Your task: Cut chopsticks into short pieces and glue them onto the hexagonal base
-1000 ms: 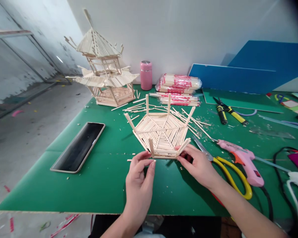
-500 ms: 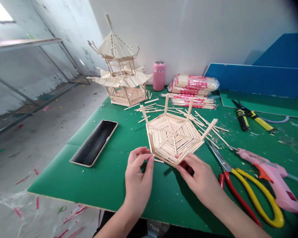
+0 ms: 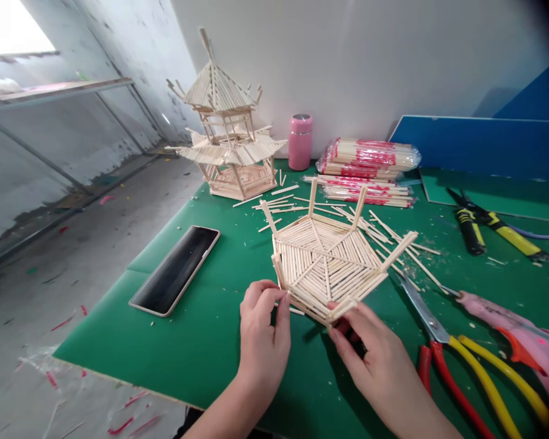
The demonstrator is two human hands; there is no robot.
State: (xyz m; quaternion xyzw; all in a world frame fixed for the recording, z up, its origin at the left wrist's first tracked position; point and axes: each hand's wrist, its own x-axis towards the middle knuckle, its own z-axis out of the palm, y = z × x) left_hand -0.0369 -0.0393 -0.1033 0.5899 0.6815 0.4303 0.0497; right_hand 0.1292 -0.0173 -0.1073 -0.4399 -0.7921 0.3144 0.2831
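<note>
Since a second ago both hands rotated the stick frame [image 3: 327,262] clockwise mid-desk. Left hand [image 3: 263,332] pinches its near-left edge, fingers narrow; right hand [image 3: 370,360] pinches the near corner. Scissors [image 3: 457,360] lie just right.

Legible text: none. Chopstick packs [image 3: 369,155] carry red print (too small to read); phone [image 3: 176,269] screen dark, no markings.

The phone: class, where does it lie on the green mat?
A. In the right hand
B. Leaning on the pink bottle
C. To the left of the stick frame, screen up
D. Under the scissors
C: the phone lies flat on the mat, left of the frame, apart from both hands.
</note>
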